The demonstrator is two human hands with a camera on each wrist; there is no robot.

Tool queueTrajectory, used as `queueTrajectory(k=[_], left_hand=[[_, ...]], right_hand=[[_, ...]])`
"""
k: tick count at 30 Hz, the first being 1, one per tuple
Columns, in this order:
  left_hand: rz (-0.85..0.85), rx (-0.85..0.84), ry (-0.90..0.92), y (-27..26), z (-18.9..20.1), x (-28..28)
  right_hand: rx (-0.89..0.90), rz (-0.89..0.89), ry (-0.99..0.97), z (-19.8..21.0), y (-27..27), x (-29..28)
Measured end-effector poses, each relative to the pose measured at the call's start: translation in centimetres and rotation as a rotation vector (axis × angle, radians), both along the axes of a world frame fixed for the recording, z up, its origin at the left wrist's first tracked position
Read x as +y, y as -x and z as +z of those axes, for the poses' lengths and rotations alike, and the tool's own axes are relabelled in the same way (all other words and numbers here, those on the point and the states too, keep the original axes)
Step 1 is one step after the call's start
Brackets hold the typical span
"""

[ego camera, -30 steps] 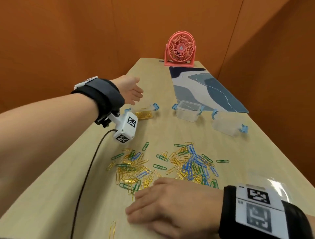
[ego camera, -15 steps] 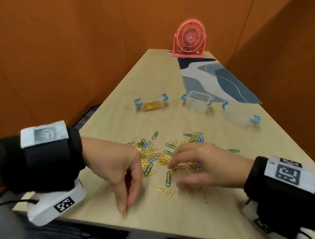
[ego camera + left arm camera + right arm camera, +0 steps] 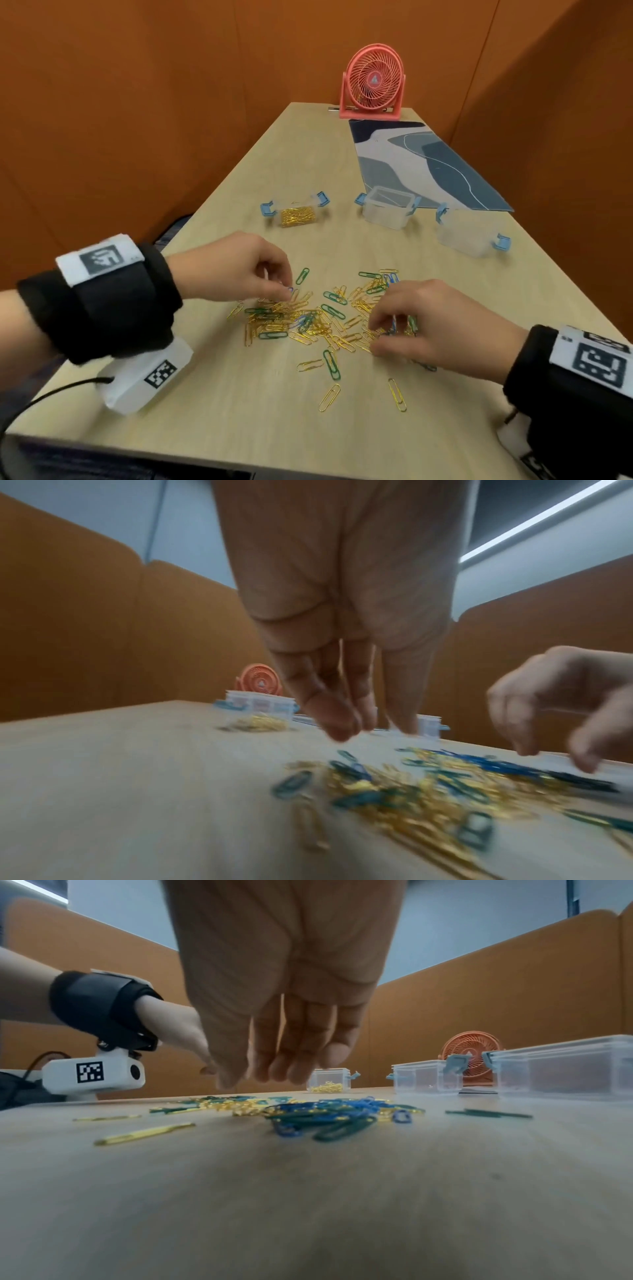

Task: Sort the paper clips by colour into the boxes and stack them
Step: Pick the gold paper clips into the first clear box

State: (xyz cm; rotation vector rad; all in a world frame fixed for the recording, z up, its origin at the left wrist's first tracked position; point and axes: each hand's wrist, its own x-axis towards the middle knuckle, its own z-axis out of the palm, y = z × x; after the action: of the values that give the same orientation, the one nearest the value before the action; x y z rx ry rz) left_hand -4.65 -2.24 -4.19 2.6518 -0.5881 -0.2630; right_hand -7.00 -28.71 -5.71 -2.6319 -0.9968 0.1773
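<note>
Both hands are picking at the paper clips (image 3: 308, 318): left hand (image 3: 236, 270) fingers are pinching into the pile, right hand (image 3: 435, 325) fingers are curling over blue ones; hold unclear. Clips look light, stiff, slippery, prone to tangling; pinching one loop edge seems best.

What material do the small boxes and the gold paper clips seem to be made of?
Boxes: probably clear plastic, slightly frosted; the table shows through, and the latches are blue. Gold paper clips: likely bent metal wire with a shiny gold finish, as they glint.

The paper clips (image 3: 318, 318) are gold, green and blue on a pale wood bench (image 3: 239, 394). The far left box (image 3: 297, 212) is clear with blue latches and gold clips inside. The fan (image 3: 373, 82) is pink. The mat (image 3: 421, 164) has blue and white swirls. The walls (image 3: 120, 102) are orange.
</note>
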Motion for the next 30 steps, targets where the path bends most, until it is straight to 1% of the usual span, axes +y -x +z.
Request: queueTrajectory(k=[2, 4, 5, 7, 11, 12, 14, 16, 17, 23, 26, 28, 30], left_hand=[[0.054, 0.088, -0.143, -0.6, 0.2, 1.5], [0.050, 0.180, -0.221, -0.7, -0.3, 2.4], [0.042, 0.190, -0.210, -0.8, -0.8, 2.5], [0.033, 0.147, -0.129, -0.8, -1.7, 2.1], [-0.017, -0.093, 0.028, -0.6, -1.9, 0.4], [-0.050, -0.121, 0.079, -0.5, -1.8, 0.0], [-0.134, -0.073, 0.092, -0.1, -1.8, -0.8], [-0.199, 0.032, 0.028, -0.1, -2.3, -1.7], [-0.205, 0.057, 0.008, -0.2, -2.4, -2.0], [-0.130, 0.008, 0.057, -0.4, -2.3, -2.1], [-0.041, -0.125, 0.120, -0.5, -1.8, -2.0], [0.054, -0.229, 0.071, -1.0, -1.8, -1.8], [0.126, -0.258, -0.040, -1.3, -2.0, -1.6]], right_hand=[[-0.002, -0.097, 0.041, 0.0, -0.2, -0.4], [0.032, -0.130, 0.111, -0.1, -0.5, -0.4], [0.044, -0.125, 0.130, -0.2, -0.5, -0.3], [0.042, -0.108, 0.137, -0.4, -0.7, 0.0], [-0.036, -0.134, 0.121, -0.3, -0.9, 0.3], [-0.034, -0.139, 0.105, -0.2, -0.9, 0.4], [0.005, -0.119, 0.080, -0.1, -0.8, 0.5], [0.053, -0.088, 0.087, -0.3, -1.0, 0.6], [0.059, -0.079, 0.084, -0.4, -1.1, 0.7], [0.041, -0.125, 0.011, -0.4, -1.6, 0.8], [-0.005, -0.190, -0.018, -0.2, -1.5, 0.5], [-0.078, -0.257, -0.045, -0.1, -1.7, 0.3], [-0.138, -0.339, -0.043, -0.1, -2.0, 0.0]])
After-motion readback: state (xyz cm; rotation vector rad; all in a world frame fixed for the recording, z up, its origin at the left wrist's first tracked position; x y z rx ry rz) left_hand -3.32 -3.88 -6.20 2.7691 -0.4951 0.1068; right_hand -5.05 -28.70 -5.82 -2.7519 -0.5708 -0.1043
